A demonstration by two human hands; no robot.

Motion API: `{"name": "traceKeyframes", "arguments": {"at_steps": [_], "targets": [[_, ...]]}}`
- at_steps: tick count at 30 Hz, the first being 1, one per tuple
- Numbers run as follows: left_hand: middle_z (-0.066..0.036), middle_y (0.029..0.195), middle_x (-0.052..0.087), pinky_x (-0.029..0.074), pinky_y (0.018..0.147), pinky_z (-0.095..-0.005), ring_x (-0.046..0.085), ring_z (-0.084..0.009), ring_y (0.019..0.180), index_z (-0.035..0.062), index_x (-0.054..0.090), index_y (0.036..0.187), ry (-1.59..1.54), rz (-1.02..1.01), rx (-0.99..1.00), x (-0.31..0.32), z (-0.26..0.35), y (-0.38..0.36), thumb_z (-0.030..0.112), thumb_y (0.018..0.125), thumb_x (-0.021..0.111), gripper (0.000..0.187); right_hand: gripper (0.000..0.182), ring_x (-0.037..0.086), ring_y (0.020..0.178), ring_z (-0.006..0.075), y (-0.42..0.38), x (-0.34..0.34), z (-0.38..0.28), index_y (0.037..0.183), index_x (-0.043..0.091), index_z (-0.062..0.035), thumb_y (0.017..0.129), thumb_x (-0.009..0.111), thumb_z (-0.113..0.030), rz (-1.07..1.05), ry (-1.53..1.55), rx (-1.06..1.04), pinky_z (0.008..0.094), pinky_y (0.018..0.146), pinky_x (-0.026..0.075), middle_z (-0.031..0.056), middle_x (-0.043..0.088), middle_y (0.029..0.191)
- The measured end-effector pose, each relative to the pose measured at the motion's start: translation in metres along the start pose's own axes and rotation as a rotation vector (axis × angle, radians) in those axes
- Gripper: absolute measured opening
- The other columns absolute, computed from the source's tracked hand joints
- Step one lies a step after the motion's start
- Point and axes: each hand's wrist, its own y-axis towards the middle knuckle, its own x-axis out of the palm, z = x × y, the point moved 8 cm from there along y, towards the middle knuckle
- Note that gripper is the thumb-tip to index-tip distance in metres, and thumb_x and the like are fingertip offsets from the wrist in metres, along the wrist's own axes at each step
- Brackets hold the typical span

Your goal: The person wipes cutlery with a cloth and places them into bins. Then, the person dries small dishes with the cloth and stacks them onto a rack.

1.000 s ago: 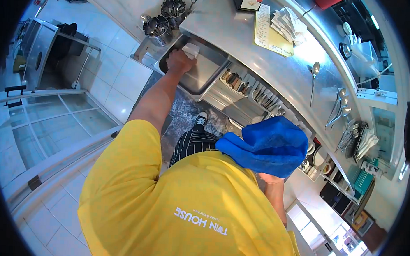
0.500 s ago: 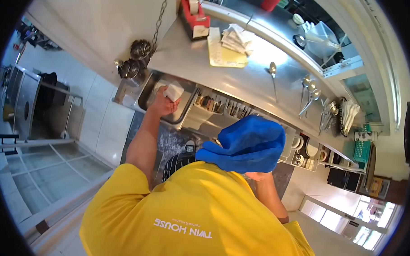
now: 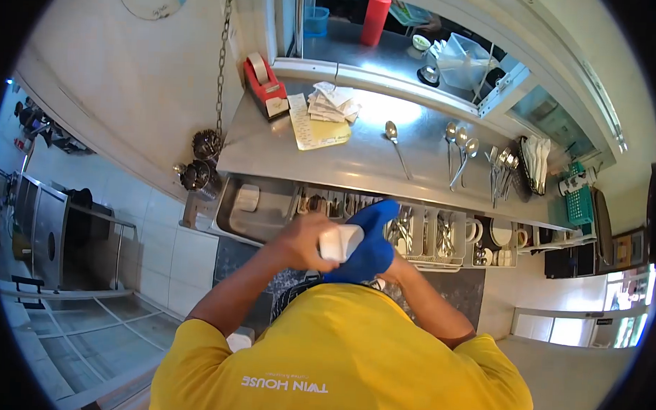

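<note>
Head view looks down over a yellow shirt (image 3: 337,357) at a steel desk (image 3: 358,163) below a serving hatch. On the desk lie a red tape dispenser (image 3: 263,83), a yellow note sheet (image 3: 312,128) with a heap of paper slips (image 3: 333,102) on its far edge, one spoon (image 3: 396,144) on its own, more spoons (image 3: 460,148) further right, and a dark tray of cutlery and folded napkins (image 3: 528,165). Against the wall at the desk's left end stand two metal cutlery holders (image 3: 199,161) beneath a hanging chain (image 3: 222,64). Under the desk edge a steel pan (image 3: 259,210) sits open with a small white container (image 3: 246,197) inside it, and beside it runs a row of cutlery compartments (image 3: 421,233), then cups (image 3: 497,236) on a shelf. Nothing stands between the hands and the desk — they are held up in front of the chest, clear of the pan. The left hand (image 3: 305,242) has its grip closed around a white container (image 3: 339,243), fingers wrapped over its near side. The right hand (image 3: 392,269) is mostly hidden under a blue cloth (image 3: 370,242), which it holds bunched; the cloth presses against the right side of the white container, so container and cloth meet between the two hands — well apart from the pan.
</note>
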Motion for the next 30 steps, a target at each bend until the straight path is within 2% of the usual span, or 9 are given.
{"name": "traceKeyframes", "arguments": {"at_steps": [1,3,6,9,13,15,17,28,30], "targets": [[-0.019,0.117,0.065,0.051,0.095,-0.0432,0.063,-0.0374,0.109,-0.0002,0.066,0.126,0.05,-0.055,0.102,0.01,0.014,0.006,0.029,0.063,0.09,0.074,0.051,0.064,0.116,0.0223,-0.002,0.002,-0.024,0.145,0.053,-0.0035,0.099,0.069,-0.016,0.063,-0.421,-0.115,0.0369,0.103,0.052,0.0131,0.063,0.135],[-0.019,0.119,0.063,0.051,0.096,-0.0429,0.063,-0.0373,0.111,0.0002,0.065,0.129,0.074,0.003,0.122,0.006,0.022,0.01,0.029,0.063,0.09,0.076,0.026,0.059,0.103,0.0215,0.001,0.001,-0.011,0.121,0.06,-0.001,0.101,0.058,-0.019,0.18,-0.046,0.065,0.0338,0.092,0.05,0.0061,0.061,0.113],[-0.015,0.132,0.06,0.049,0.101,-0.0394,0.06,-0.0325,0.121,0.0025,0.059,0.141,0.073,0.055,0.113,-0.001,0.016,0.01,0.027,0.066,0.09,0.085,0.014,0.054,0.101,0.0186,0.002,-0.013,-0.048,0.11,0.06,-0.0036,0.099,0.06,-0.012,0.283,-0.409,-0.404,0.0351,0.092,0.048,0.0058,0.057,0.105],[-0.009,0.147,0.057,0.046,0.109,-0.042,0.057,-0.0244,0.131,0.0102,0.047,0.154,-1.079,0.224,-0.254,0.035,-0.089,-0.002,0.034,0.09,0.077,0.075,0.014,0.052,0.099,0.0189,-0.002,-0.01,-0.064,0.11,0.058,-0.0039,0.097,0.062,-0.006,0.3,-0.31,-0.494,0.0352,0.092,0.047,0.0055,0.053,0.102],[-0.015,0.133,0.067,0.048,0.107,-0.0436,0.063,-0.0281,0.122,0.0043,0.049,0.151,-0.341,-0.139,-0.589,0.095,-0.147,-0.039,0.045,0.104,0.058,0.063,0.045,0.057,0.115,0.0227,-0.011,0.0,-0.08,0.143,0.048,-0.002,0.103,0.059,-0.02,0.249,-0.326,-0.462,0.0366,0.107,0.045,0.0072,0.061,0.123],[-0.017,0.128,0.069,0.047,0.11,-0.0441,0.064,-0.0308,0.122,-0.0006,0.053,0.146,-1.663,-0.129,-0.623,0.125,-0.119,-0.047,0.05,0.107,0.047,0.064,0.048,0.06,0.119,0.0212,-0.02,0.03,-0.094,0.145,0.049,-0.0048,0.103,0.063,-0.024,-0.018,0.438,-0.165,0.0382,0.109,0.046,0.0069,0.063,0.129],[-0.017,0.133,0.066,0.046,0.112,-0.0444,0.062,-0.0303,0.126,-0.0015,0.053,0.145,-1.909,-0.085,-0.434,0.102,-0.086,-0.043,0.041,0.105,0.053,0.058,0.048,0.064,0.118,0.0205,-0.009,0.004,-0.071,0.142,0.053,-0.0085,0.101,0.067,-0.028,0.031,0.501,-0.104,0.0416,0.105,0.051,0.0065,0.065,0.131],[-0.016,0.137,0.063,0.043,0.112,-0.0422,0.059,-0.0345,0.129,0.0032,0.056,0.142,-0.718,0.256,-0.006,0.035,0.059,-0.019,0.017,0.096,0.07,0.05,0.037,0.063,0.103,0.0197,-0.027,0.007,-0.104,0.129,0.052,-0.0035,0.102,0.064,-0.026,0.309,0.233,-0.171,0.0385,0.096,0.052,0.0059,0.06,0.113],[-0.018,0.128,0.064,0.044,0.108,-0.0434,0.059,-0.0362,0.126,0.0054,0.057,0.139,-0.322,0.549,0.058,0.026,0.068,-0.014,0.017,0.096,0.071,0.047,0.031,0.063,0.107,0.0201,-0.032,0.025,-0.133,0.127,0.053,-0.0041,0.104,0.059,-0.023,0.135,-0.45,-0.561,0.035,0.1,0.049,0.0043,0.062,0.117]]}}
